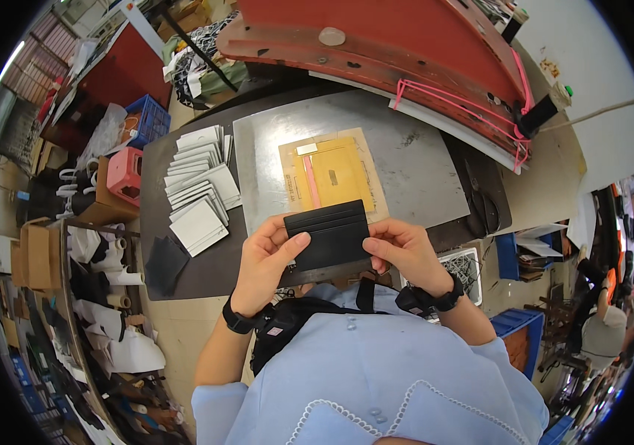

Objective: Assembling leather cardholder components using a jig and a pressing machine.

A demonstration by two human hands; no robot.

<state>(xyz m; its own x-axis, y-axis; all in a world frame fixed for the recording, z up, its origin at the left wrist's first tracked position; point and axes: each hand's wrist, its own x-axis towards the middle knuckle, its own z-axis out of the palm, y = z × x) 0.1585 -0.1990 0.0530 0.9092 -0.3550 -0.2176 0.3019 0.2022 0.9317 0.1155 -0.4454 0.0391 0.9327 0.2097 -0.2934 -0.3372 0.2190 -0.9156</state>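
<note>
A flat black card holder piece (pixel 329 241), with slot edges running across its upper part, is held up in front of my body. My left hand (pixel 266 256) pinches its left side, the thumb lying over the front face. At the right edge, my right hand (pixel 402 251) grips it between thumb and fingers. Beyond it, a yellow template (pixel 343 174) with a pink strip lies on a tan board (pixel 371 159), on top of a grey metal plate (pixel 428 182). Left of the plate, several pale grey-white flat pieces (pixel 198 226) lie in overlapping rows.
Black flat pieces (pixel 165 263) lie at the table's front left corner. A large red machine (pixel 376 37) with pink cords (pixel 443 96) overhangs the far side. A pink stool (pixel 125 176) and blue crate (pixel 148 120) stand left. Another person (pixel 602 337) is far right.
</note>
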